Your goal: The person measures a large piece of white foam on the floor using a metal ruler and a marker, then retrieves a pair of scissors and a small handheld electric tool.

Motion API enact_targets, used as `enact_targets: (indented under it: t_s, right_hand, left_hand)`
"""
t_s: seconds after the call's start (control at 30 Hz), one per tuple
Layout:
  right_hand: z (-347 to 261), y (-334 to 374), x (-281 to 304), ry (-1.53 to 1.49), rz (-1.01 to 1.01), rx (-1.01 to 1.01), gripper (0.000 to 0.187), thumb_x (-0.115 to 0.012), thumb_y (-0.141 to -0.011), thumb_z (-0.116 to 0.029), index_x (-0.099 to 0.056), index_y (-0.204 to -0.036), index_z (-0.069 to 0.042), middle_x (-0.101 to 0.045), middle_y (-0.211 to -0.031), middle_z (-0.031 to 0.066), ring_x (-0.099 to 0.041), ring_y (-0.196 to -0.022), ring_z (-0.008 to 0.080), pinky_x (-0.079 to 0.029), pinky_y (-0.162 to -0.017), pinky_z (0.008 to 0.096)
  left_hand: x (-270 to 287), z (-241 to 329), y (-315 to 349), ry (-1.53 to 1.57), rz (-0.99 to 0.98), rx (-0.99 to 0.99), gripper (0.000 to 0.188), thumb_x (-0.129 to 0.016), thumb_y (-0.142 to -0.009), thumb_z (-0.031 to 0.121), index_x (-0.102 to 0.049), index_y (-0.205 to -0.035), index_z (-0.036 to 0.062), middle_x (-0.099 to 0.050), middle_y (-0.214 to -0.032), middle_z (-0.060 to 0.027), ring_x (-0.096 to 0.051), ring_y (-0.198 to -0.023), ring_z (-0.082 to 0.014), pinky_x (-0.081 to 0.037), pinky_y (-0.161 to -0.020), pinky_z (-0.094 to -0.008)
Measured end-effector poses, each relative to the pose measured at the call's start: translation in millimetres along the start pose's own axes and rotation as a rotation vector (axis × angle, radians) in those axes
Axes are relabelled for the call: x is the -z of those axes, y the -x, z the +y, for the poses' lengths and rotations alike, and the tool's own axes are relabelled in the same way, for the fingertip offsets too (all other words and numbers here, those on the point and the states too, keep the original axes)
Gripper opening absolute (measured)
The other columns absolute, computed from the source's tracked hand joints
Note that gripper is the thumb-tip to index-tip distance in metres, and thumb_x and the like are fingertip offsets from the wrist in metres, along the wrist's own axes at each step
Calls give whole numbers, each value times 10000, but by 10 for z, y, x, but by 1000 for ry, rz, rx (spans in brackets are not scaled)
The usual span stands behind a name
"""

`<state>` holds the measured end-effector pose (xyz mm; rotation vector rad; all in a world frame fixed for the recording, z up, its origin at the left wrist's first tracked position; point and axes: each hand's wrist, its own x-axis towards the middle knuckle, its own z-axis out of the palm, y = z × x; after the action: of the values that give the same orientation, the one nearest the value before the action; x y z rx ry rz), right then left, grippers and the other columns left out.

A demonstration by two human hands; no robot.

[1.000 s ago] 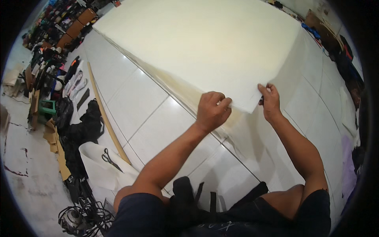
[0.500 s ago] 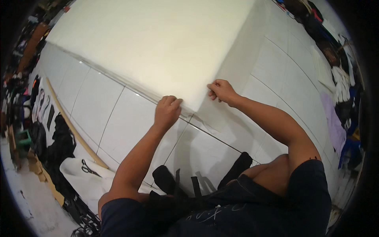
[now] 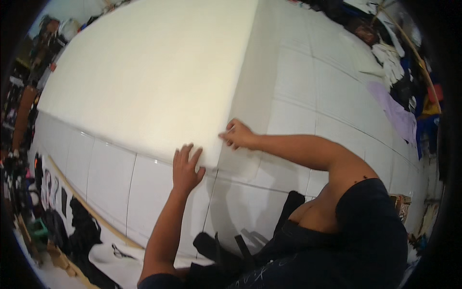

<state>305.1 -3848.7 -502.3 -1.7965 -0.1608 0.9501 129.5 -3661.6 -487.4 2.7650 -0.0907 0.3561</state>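
The pale sheet (image 3: 144, 82), large and cream-coloured, is spread over the white tiled floor (image 3: 293, 111), with its near corner placed between the person's two hands. A duller band is seen along its right side; whether a lower layer or shade is shown there cannot be told. By the left hand (image 3: 186, 172), the near edge is touched with fingers spread and no grip formed. At the right hand (image 3: 241, 137), thumb and fingertips are drawn together over the right edge, which appears to be pinched between them, though some blur is shown.

As a judgement, the corner could be creased or skewed if the right edge were pulled while the near edge is only lightly pressed by the left hand. The pinch could also be lost, since only a narrow margin seems to be caught.

Further out, at the lower left, black-handled scissors (image 3: 122, 252) are laid on a white piece (image 3: 103, 262), beside a long tan strip (image 3: 91, 210); these could be knocked by a wide swing of the left arm.
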Motion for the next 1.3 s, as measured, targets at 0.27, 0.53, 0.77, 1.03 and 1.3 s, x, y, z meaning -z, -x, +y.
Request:
enact_targets:
  t_s: [0.27, 0.53, 0.77, 1.03, 1.3]
  right_hand:
    - [-84, 4, -161, 161, 94, 286, 375, -678, -830, -230, -446, -1067, -54, -608, -776, 84, -596, -639, 181, -494, -633, 337]
    - [-108, 39, -67, 181, -10, 176, 317, -641, -847, -209, -487, -1079, -56, -616, -783, 57, -613, -636, 162, -490, -615, 314]
    - [-202, 107, -67, 505, 108, 291, 363, -611, -854, -294, -512, -1124, -73, -617, -934, 113, -621, -857, 236, -487, -762, 391]
    - [-79, -154, -12, 1312, -2, 896, 635, -467, -932, -503, -369, -1447, -144, -316, -1509, 139, -250, -1405, 344, -247, -1109, 478]
    - [-329, -107, 51, 1344, -223, 831, 585, -495, -951, -438, -384, -1443, -143, -306, -1519, 139, -241, -1419, 337, -245, -1130, 442]
  left_hand:
    - [-64, -81, 153, -4, -24, 47, 615, -731, -696, 136, -538, -1278, 97, -449, -1366, -193, -393, -1303, -390, -263, -1100, -575]
    - [144, -368, -35, 418, 294, 108, 474, -665, -787, 188, -561, -1215, 12, -563, -1240, -218, -483, -1202, -422, -357, -1032, -487]
    - [-35, -582, -155, -211, -59, 464, 685, -503, -929, 477, -362, -1443, 46, -225, -1510, -283, -166, -1416, -442, -119, -1136, -565]
    - [-278, -502, -210, -217, 18, 431, 719, -480, -932, 489, -307, -1463, 36, -216, -1504, -299, -175, -1412, -446, -114, -1130, -585]
    - [-119, -698, -189, -201, 38, 487, 730, -478, -917, 537, -350, -1452, 59, -242, -1503, -279, -200, -1414, -409, -141, -1137, -563]
